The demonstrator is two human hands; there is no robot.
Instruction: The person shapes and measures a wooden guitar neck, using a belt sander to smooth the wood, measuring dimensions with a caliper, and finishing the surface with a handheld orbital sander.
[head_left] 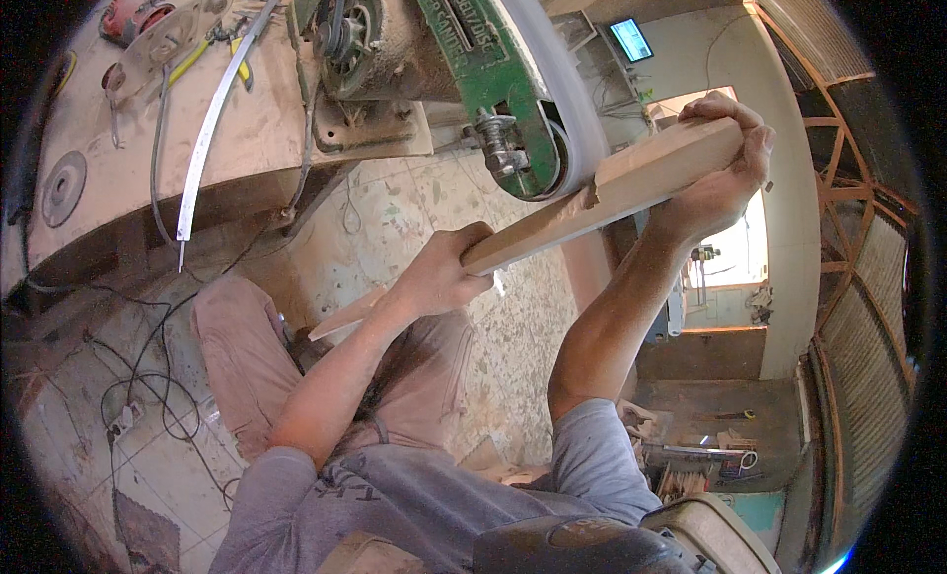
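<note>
A long pale wooden piece [617,194], wide at one end with a notch along its edge, slants across the middle. My right hand [725,165] is closed round its wide upper end. Further down, my left hand [449,268] wraps its narrower part, and a pale tip shows beyond the left wrist. The notched edge lies at the lower end of a green belt sander [528,145]; whether it touches the belt I cannot tell. The sander's grey belt [567,71] looks smeared, as if running.
A dusty workbench [118,165] at the left holds a white strip [212,125], yellow-handled pliers [242,63], a red power tool [133,20] and a round disc [64,189]. Black cables [163,377] trail over the floor at lower left. A lit screen [631,39] stands at the far right.
</note>
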